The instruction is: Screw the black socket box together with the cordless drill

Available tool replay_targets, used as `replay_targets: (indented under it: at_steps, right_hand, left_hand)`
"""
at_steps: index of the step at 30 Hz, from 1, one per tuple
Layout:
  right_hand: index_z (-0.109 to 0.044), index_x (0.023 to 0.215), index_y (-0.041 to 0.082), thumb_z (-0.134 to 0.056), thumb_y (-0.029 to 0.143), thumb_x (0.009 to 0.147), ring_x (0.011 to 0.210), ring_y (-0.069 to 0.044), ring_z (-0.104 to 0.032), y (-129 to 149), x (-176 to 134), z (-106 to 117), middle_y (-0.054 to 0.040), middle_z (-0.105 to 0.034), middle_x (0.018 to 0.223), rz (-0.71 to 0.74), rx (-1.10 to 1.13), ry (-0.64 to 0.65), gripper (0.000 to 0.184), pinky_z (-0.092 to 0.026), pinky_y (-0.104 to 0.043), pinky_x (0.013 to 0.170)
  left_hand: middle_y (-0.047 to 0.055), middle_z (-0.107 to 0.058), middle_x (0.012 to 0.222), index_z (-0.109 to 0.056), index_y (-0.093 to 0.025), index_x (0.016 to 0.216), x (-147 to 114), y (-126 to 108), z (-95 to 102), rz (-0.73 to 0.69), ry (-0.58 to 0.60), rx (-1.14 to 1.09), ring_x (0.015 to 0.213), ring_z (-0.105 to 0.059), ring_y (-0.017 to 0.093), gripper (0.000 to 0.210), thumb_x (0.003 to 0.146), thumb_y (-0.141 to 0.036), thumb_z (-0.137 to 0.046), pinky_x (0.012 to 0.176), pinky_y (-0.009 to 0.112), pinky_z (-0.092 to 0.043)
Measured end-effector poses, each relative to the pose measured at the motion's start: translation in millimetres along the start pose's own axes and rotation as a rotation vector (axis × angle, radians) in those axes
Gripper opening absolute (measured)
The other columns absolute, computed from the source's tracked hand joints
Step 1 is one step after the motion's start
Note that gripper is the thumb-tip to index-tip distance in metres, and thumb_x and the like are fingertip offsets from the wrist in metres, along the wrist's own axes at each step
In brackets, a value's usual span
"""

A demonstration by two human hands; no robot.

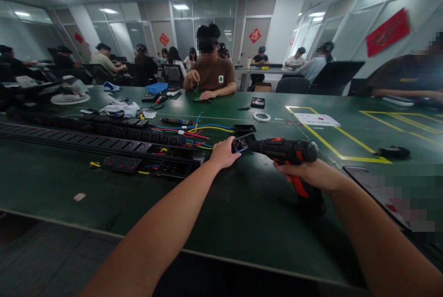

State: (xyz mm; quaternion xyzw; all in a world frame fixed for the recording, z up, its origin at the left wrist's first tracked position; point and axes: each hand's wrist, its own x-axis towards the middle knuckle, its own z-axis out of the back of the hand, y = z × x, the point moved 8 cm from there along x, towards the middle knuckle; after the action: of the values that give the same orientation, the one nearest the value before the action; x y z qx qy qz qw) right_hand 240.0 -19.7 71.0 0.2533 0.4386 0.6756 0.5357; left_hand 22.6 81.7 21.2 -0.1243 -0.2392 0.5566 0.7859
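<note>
My right hand is wrapped round the grip of a black and orange cordless drill, held level with its nose pointing left. The front of the drill meets a small black plastic housing, which my left hand grips from the left side. Whether the bit touches a screw inside is too small to tell. Just beyond lies another black housing, with blue, yellow and red wires running left from it. Long black power strips with rows of sockets stretch away to my left.
Across the green table a person works with a screwdriver. A white tape roll, a paper sheet and yellow tape outlines lie at the far right. A tablet-like device rests near my right forearm. A blue bin stands further back.
</note>
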Motion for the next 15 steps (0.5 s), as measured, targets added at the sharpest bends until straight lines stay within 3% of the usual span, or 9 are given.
replay_targets:
  at_steps: [10, 15]
  right_hand:
    - [-0.074, 0.096, 0.02, -0.084, 0.049, 0.071, 0.062, -0.019, -0.061, 2.4, 0.3, 1.8, -0.0017, -0.068, 0.071, -0.001, 0.039, 0.005, 0.04, -0.046, -0.029, 0.055]
    - [-0.076, 0.098, 0.019, -0.084, 0.049, 0.072, 0.065, -0.018, -0.062, 4.1, 0.0, 3.2, -0.005, -0.073, 0.085, 0.022, 0.054, -0.006, 0.04, -0.049, -0.03, 0.058]
  left_hand:
    - [0.012, -0.07, 0.134, -0.05, -0.025, 0.145, -0.5, 1.0, -0.1, 0.008, -0.003, 0.006, 0.124, -0.066, 0.032, 0.064, 0.088, -0.042, -0.075, 0.106, 0.043, -0.047]
    - [0.012, -0.071, 0.133, -0.051, -0.024, 0.144, -0.6, 0.3, 0.6, 0.002, -0.007, 0.003, 0.123, -0.066, 0.032, 0.063, 0.088, -0.041, -0.075, 0.106, 0.043, -0.047]
